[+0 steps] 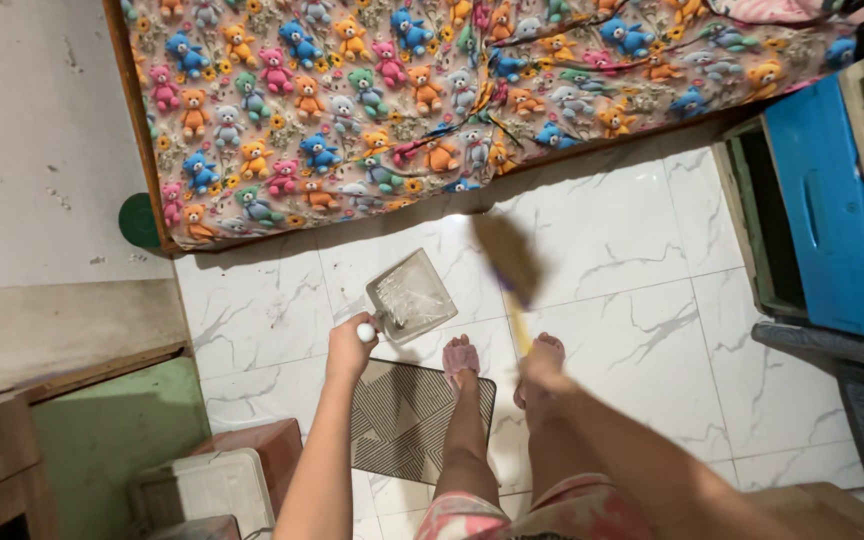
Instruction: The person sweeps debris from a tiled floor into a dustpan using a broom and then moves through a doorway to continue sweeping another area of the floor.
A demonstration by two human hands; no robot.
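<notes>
My left hand (pixel 350 347) grips the white handle of a clear plastic dustpan (pixel 410 296), held just above the white marble floor in front of my feet. My right hand (pixel 544 368) holds a small broom (pixel 508 258) with a yellow handle; its bristle head is blurred with motion and points toward the bed. Both of my feet in pink slippers (pixel 461 358) stand at the far edge of a patterned doormat (pixel 404 418).
A bed (pixel 432 90) with a teddy-bear print cover spans the top. A blue-doored cabinet (pixel 824 210) stands at right. At left are a grey wall, a green round object (pixel 138 220), wooden furniture and a white box (pixel 210 488).
</notes>
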